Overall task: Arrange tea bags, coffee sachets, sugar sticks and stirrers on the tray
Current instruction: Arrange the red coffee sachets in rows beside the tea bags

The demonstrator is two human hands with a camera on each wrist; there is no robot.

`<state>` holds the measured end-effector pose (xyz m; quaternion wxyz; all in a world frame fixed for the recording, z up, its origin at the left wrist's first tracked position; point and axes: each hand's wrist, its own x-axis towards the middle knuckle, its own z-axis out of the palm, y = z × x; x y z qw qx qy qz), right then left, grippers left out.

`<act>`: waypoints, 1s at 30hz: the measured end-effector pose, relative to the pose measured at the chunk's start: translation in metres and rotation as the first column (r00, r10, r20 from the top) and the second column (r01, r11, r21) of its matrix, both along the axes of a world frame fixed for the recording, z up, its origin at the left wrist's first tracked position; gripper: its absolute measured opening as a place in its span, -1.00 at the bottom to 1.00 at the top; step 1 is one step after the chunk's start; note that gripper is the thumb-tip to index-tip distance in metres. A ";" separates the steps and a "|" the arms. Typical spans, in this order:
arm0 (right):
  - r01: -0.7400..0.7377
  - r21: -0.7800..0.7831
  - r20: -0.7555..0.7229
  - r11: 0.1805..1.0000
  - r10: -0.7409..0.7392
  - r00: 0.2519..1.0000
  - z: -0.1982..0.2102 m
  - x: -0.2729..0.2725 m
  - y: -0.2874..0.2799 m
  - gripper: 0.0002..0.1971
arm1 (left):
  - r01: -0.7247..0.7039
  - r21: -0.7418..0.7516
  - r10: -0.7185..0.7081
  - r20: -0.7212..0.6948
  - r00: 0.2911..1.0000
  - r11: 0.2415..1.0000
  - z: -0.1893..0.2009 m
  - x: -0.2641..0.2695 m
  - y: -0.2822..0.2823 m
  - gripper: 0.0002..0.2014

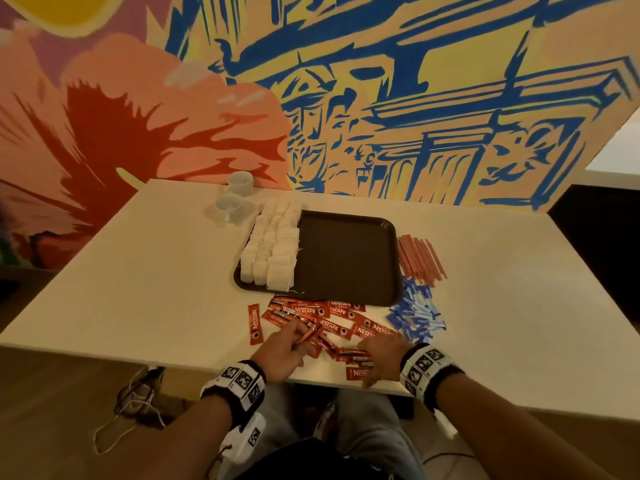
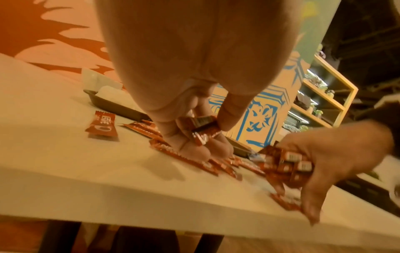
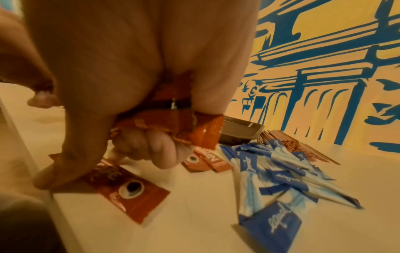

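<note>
Both hands, left hand point(image 1: 281, 355) and right hand point(image 1: 380, 358), gripping red "NESCAFE" sachets point(image 1: 337, 315), beside tray point(image 1: 346, 258)

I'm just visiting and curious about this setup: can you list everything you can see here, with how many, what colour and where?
tray: one, dark brown, middle of the table
tea bags: many, white, in rows on the tray's left part
coffee sachets: many, red, scattered on the table before the tray
sugar sticks: a heap, blue, right of the sachets
stirrers: a bundle, reddish brown, right of the tray
cups: two, pale, far left of the tray
table: one, cream
mural wall: behind the table
left hand: holds a few sachets
right hand: grips a bunch of sachets
</note>
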<state>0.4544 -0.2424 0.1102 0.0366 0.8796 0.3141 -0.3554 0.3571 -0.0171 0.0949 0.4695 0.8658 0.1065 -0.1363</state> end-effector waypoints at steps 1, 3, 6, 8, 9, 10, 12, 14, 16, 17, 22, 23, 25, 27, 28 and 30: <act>0.010 -0.007 0.006 1.000 -0.010 1.000 -0.005 0.000 0.001 -0.19 | -0.017 -0.035 0.017 -0.009 1.000 0.999 0.004 0.000 -0.002 -0.85; 0.024 -0.002 0.014 1.000 -0.024 1.000 -0.011 0.003 0.001 -0.21 | -0.028 -0.081 0.026 -0.020 0.999 0.996 0.012 -0.002 -0.003 -0.86; 0.066 0.058 0.011 0.996 -0.067 0.998 -0.017 0.007 0.001 -0.27 | -0.040 -0.089 0.043 0.034 0.998 0.995 0.018 -0.002 0.003 -0.85; 0.133 0.152 -0.020 0.979 -0.131 0.991 -0.015 0.012 0.001 -0.29 | -0.039 -0.049 0.043 0.084 0.996 0.998 0.024 0.000 0.008 -0.84; 0.157 0.195 -0.026 0.968 -0.155 0.988 -0.014 0.016 0.002 -0.35 | -0.038 -0.033 0.041 0.100 0.994 0.999 0.028 0.001 0.009 -0.84; 0.175 0.234 -0.032 0.957 -0.172 0.985 -0.009 0.020 0.004 -0.46 | -0.039 -0.023 0.042 0.118 0.992 0.999 0.032 0.003 0.010 -0.83; 0.226 0.342 -0.083 0.912 -0.211 0.974 0.001 0.027 0.007 -0.75 | -0.062 -0.012 0.063 0.137 0.989 0.998 0.041 0.005 0.009 -0.75; 0.264 0.479 -0.118 0.837 -0.237 0.964 0.017 0.030 0.012 -0.90 | -0.088 -0.032 0.092 0.150 0.984 0.996 0.050 0.009 0.007 -0.70; 0.316 0.607 -0.133 0.729 -0.299 0.945 0.030 0.030 0.016 -0.93 | -0.099 -0.045 0.105 0.170 0.980 0.994 0.059 0.012 0.006 -0.74; 0.356 0.662 -0.167 0.660 -0.334 0.928 0.036 0.029 0.018 -0.90 | -0.101 -0.043 0.107 0.190 0.976 0.994 0.063 0.014 0.006 -0.76; 0.491 0.826 -0.367 0.275 -0.399 0.840 0.059 0.025 0.027 -0.89 | -0.136 -0.085 0.157 0.333 0.930 0.987 0.087 0.016 0.000 -0.77; 0.513 0.835 -0.413 0.202 -0.386 0.825 0.065 0.022 0.028 -0.88 | -0.149 -0.115 0.181 0.346 0.921 0.982 0.093 0.017 -0.002 -0.77; 0.555 0.827 -0.494 0.094 -0.351 0.796 0.077 0.019 0.030 -0.74 | -0.161 -0.171 0.215 0.367 0.905 0.972 0.105 0.018 -0.007 -0.80; 0.614 0.789 -0.577 0.025 -0.316 0.754 0.088 0.020 0.031 -0.57 | -0.177 -0.204 0.247 0.395 0.885 0.963 0.116 0.021 -0.011 -0.83; 0.633 0.774 -0.606 -0.004 -0.292 0.740 0.094 0.021 0.031 -0.54 | -0.191 -0.224 0.270 0.407 0.873 0.956 0.121 0.023 -0.012 -0.84; 0.621 0.783 -0.600 0.003 -0.255 0.758 0.104 0.025 0.031 -0.55 | -0.210 -0.280 0.317 0.423 0.849 0.937 0.129 0.028 -0.014 -0.86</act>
